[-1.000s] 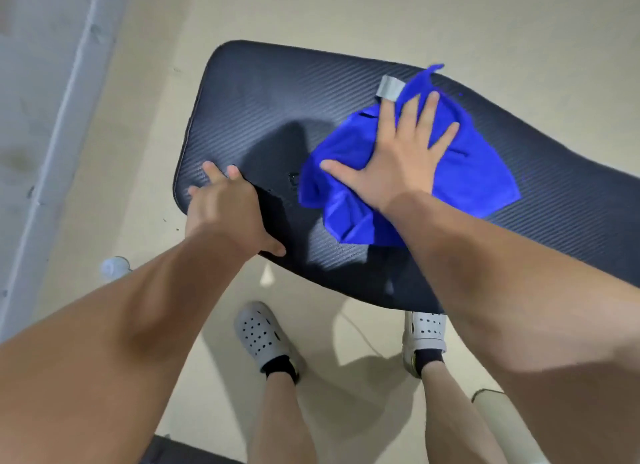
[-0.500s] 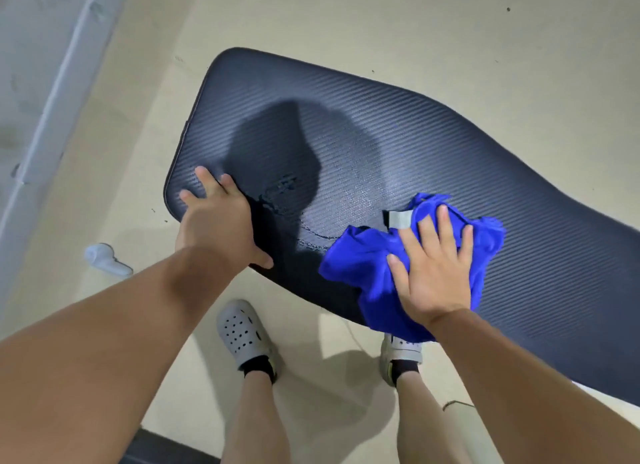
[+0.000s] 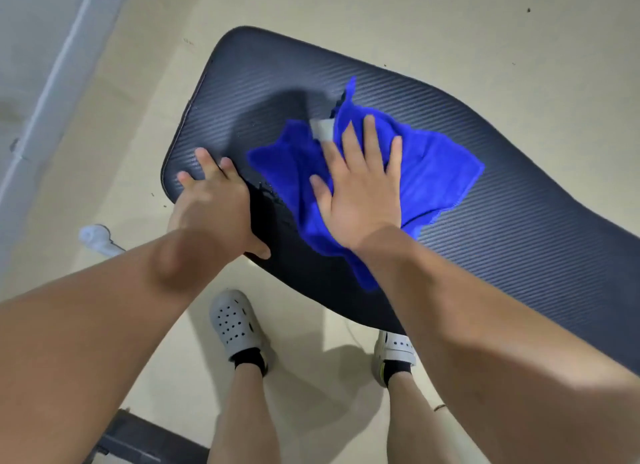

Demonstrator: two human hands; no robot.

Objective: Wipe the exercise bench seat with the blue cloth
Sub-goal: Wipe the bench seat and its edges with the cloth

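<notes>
At the far left a pale wall (image 3: 31, 48) with a raised strip runs along the beige floor (image 3: 450, 24), and a small white object (image 3: 95, 238), too blurred to identify, lies on the floor near it. The left hand (image 3: 213, 211) grasps the near left corner of the dark ribbed surface (image 3: 519, 249), fingers spread over the top and thumb hooked at the near edge. Below it a grey perforated clog (image 3: 233, 325) with a black sock stands on the floor. Just right of the left hand, the blue cloth (image 3: 436, 173) lies crumpled on the left half of the surface, one corner trailing over the near edge and a grey tag (image 3: 322, 129) showing at its top. The right hand (image 3: 360, 200) presses flat on the cloth, released, fingers straight and spread, palm down. A second pale clog (image 3: 394, 353) peeks out beneath the surface's near edge. The surface stretches on to the right edge of the view.
</notes>
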